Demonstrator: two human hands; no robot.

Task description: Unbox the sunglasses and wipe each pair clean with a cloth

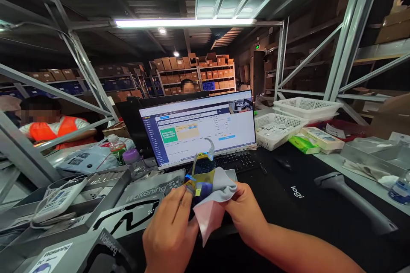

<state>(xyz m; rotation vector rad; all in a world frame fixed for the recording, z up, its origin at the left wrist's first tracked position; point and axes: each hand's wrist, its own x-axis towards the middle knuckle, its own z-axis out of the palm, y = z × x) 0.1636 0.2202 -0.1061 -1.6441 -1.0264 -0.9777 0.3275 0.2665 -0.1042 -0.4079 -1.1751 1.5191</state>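
Below the monitor [198, 126], on its near side, the left hand [169, 222] is holding a pair of glasses [206, 178] with yellowish, reflective lenses. Its grip is curling in tightly at the left edge of the glasses, the fingers bunched together, while one temple is pointing up and overlapping the monitor's lower edge in view. Also below the monitor, the right hand [248, 217] is pinching a soft cloth [222, 187], grey on one face and pinkish on the other. That grip is pressing thumb and fingers together on the folds, and the cloth is covering part of the lens, with a pink corner hanging down.

Just under the monitor, a black keyboard [237, 162] is lying partly hidden behind the glasses. To the right of the monitor, two white baskets [264, 140] are standing near a green packet [304, 145]. Nearer than the monitor and to its right, a mouse [283, 163] and a grey scanner [352, 196] are resting on a black mat [288, 222] spread over the counter [331, 164].

Close to the monitor's lower left corner, a purple-capped bottle [131, 158] is standing. Nearer than the monitor on that same side, a grey "Wakening" package [153, 192] is lying by the left hand. Beyond the monitor, far to the left, a person in an orange vest [60, 130] is showing past the metal frame; shelves of cardboard boxes [218, 74] are rising behind it.
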